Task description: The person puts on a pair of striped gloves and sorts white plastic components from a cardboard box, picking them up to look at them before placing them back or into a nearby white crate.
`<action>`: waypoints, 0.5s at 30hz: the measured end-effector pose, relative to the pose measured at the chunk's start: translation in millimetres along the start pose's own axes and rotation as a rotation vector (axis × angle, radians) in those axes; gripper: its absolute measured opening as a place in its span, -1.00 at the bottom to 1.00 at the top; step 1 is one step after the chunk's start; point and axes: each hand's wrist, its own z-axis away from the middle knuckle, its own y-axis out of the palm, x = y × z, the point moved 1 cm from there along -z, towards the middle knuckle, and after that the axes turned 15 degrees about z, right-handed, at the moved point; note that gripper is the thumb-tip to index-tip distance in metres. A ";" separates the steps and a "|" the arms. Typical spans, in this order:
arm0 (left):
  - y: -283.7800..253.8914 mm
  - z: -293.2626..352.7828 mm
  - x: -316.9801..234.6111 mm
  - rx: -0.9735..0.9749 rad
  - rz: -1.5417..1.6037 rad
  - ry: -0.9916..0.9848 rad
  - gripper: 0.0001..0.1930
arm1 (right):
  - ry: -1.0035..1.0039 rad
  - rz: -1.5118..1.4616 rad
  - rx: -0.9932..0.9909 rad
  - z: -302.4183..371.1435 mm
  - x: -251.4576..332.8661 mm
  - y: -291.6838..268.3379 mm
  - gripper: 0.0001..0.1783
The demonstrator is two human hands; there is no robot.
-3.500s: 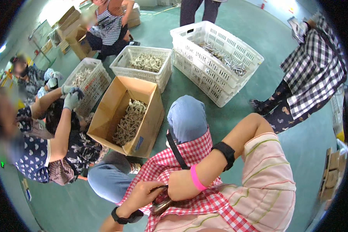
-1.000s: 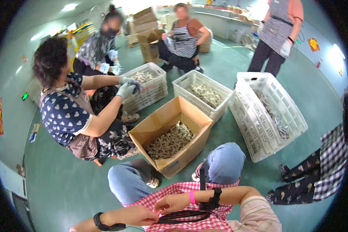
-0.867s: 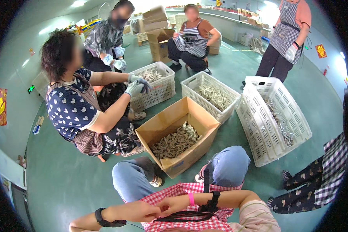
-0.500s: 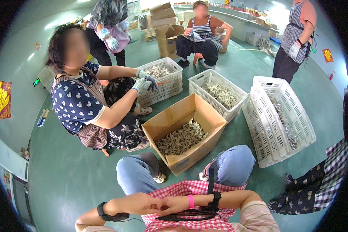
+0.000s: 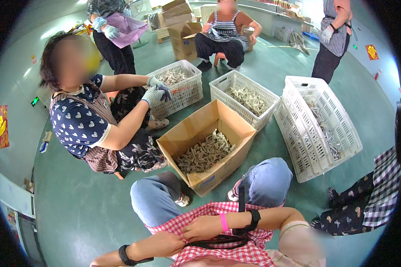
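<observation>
My left hand [image 5: 161, 244] and my right hand [image 5: 205, 227] meet over the lap of my red-and-white checked apron [image 5: 254, 242]. The left fingers are curled in, their tips beside the end of a black strap [image 5: 220, 240] across my waist. Just above, the right hand has its fingers bent down against the apron, close to the left fingertips. Whatever lies between the fingers is hidden. Beyond my knees stands an open cardboard box [image 5: 229, 167], with a heap of small greyish, twisted pieces [image 5: 205, 151] inside.
White plastic crates [image 5: 180, 95] with similar pieces stand behind the box; stacked crates [image 5: 298, 147] at right hold thin shiny pieces. A seated person in gloves [image 5: 84, 115] is at my left. Others stand or sit behind, and checked cloth shows at the right edge.
The whole view has shifted, moving the box and crates up and left. My hands, overlapped before, have drawn slightly apart. At the back, a standing person's purple cloth is spread out further.
</observation>
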 end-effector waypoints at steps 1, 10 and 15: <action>3.0 0.1 3.6 0.017 -0.031 0.003 -0.76 | 0.002 0.032 0.054 -1.5 1.2 -1.9 -0.74; -14.1 -8.2 -10.8 -0.050 -0.014 0.078 -0.85 | -0.046 0.151 0.040 1.1 4.4 -14.0 -0.79; -8.5 -5.9 -10.3 0.060 -0.031 0.054 -0.84 | -0.101 0.246 0.039 3.0 7.2 -26.6 -0.82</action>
